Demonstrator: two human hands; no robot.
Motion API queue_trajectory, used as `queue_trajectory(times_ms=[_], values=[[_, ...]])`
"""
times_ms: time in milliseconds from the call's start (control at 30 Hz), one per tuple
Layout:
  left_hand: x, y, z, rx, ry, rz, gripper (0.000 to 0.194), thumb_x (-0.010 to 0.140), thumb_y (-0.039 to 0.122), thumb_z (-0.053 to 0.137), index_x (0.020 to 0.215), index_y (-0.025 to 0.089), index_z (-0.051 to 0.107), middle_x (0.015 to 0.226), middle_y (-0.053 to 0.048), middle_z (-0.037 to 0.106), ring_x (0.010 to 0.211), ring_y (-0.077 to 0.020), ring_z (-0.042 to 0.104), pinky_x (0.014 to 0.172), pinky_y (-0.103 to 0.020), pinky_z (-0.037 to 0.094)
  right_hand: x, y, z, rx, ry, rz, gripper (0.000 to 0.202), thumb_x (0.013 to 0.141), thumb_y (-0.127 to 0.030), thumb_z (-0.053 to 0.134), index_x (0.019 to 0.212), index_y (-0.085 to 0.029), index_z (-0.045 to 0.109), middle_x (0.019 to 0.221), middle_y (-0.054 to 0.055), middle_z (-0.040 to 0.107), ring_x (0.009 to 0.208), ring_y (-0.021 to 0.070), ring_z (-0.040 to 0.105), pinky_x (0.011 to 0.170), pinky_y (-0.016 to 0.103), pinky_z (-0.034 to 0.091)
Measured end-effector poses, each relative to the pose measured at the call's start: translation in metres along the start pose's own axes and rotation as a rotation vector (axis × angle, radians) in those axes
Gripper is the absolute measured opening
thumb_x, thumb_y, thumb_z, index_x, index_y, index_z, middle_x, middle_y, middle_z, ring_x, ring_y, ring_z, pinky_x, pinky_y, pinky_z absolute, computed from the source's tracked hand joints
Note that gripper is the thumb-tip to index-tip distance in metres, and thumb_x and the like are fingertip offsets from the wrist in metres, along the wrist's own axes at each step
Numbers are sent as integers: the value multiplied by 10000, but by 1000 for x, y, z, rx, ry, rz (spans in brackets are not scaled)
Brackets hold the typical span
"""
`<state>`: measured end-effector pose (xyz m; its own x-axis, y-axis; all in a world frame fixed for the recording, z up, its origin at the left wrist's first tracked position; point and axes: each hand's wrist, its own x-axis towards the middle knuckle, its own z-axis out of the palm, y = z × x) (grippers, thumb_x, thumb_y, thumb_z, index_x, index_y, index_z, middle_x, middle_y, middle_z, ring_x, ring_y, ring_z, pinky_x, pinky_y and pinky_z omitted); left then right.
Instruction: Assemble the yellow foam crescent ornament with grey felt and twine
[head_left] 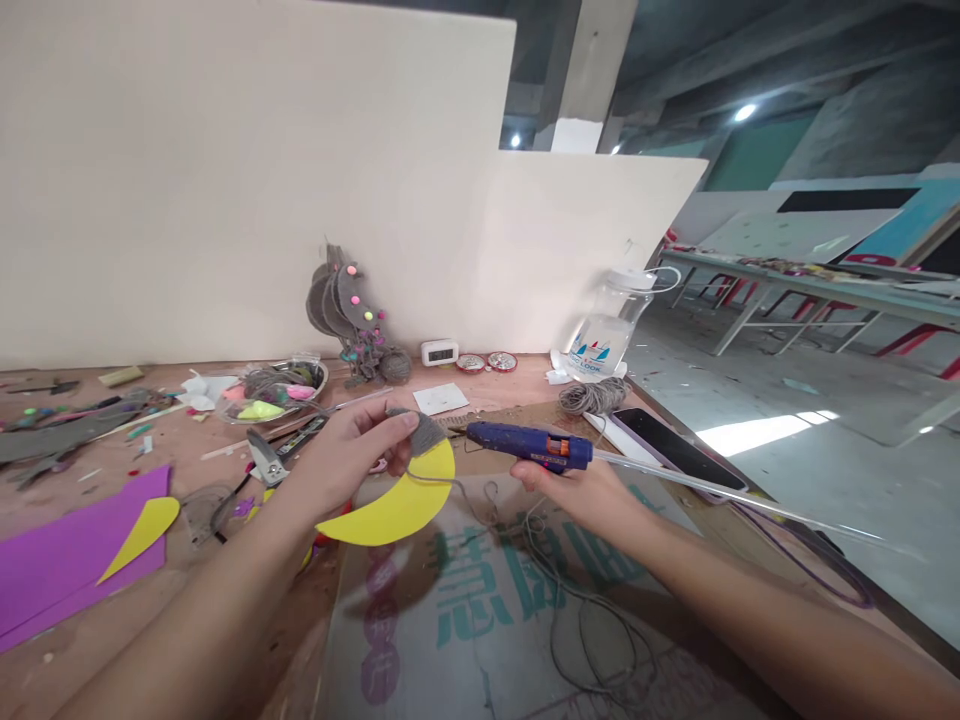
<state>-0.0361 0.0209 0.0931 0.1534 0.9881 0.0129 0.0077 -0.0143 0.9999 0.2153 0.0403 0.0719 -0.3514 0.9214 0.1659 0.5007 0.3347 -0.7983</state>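
My left hand (360,447) pinches the upper tip of a yellow crescent (420,500), where grey yarn (427,431) is wrapped round it. My right hand (559,485) grips a blue glue gun (517,442). The gun's nozzle points left, just right of the yarn-wrapped tip, and a long clear glue stick (712,490) sticks out of its back. A loose strand of yarn runs from the crescent down to loops lying on the printed board (405,640) below.
Purple sheets (90,550) with a yellow piece lie at the left. A bowl (319,385) of yarn and a cutter (266,460) sit near my left hand. Behind are yarn-covered crescents (337,300) and a small clock (439,352). A bottle (609,325), yarn skein (592,396) and phone (679,450) are at right.
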Motion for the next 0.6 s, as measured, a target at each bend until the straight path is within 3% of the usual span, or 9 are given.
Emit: queue_trajectory(times_ms=[600], values=[[-4, 6, 3, 113, 71, 47, 211, 796, 352, 578, 690, 174, 539, 538, 59, 540, 491, -48, 470, 477, -148, 362, -10, -12, -6, -53, -19, -69, 314, 728, -505, 548, 674, -201, 494, 634, -1, 512, 629, 157, 512, 542, 251, 423]])
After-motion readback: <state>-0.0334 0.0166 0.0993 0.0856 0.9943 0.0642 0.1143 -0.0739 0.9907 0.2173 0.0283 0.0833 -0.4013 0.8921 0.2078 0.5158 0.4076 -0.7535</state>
